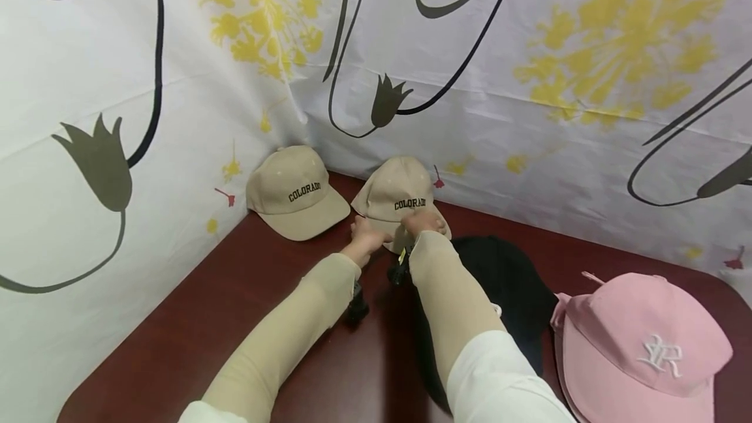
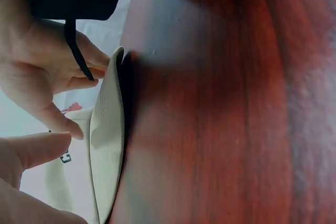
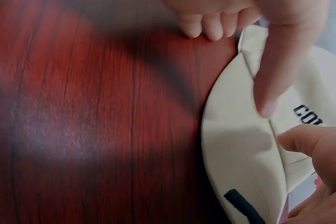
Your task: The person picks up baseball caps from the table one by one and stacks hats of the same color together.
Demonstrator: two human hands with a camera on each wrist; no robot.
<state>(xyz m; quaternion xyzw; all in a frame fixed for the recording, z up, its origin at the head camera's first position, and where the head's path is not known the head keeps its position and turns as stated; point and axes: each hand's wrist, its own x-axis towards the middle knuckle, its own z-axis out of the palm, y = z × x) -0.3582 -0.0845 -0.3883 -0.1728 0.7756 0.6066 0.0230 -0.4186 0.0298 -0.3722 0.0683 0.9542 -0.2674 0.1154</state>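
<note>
A beige cap lettered COLORADO stands on the table against the back cloth, its brim facing me. At the brim's left side is my left hand, its thumb stretched toward the middle. My right hand is over the right front of the cap, partly covering brim and lettering. In the right wrist view, my right thumb points down over the brim with its other fingers loosely bent beside the edge. The two thumb tips come close together near the seam of brim and crown.
A matching beige cap stands in the back left corner. To the right lie a black cap, partly behind my right arm, and a pink cap. Patterned white cloth bounds the dark red table.
</note>
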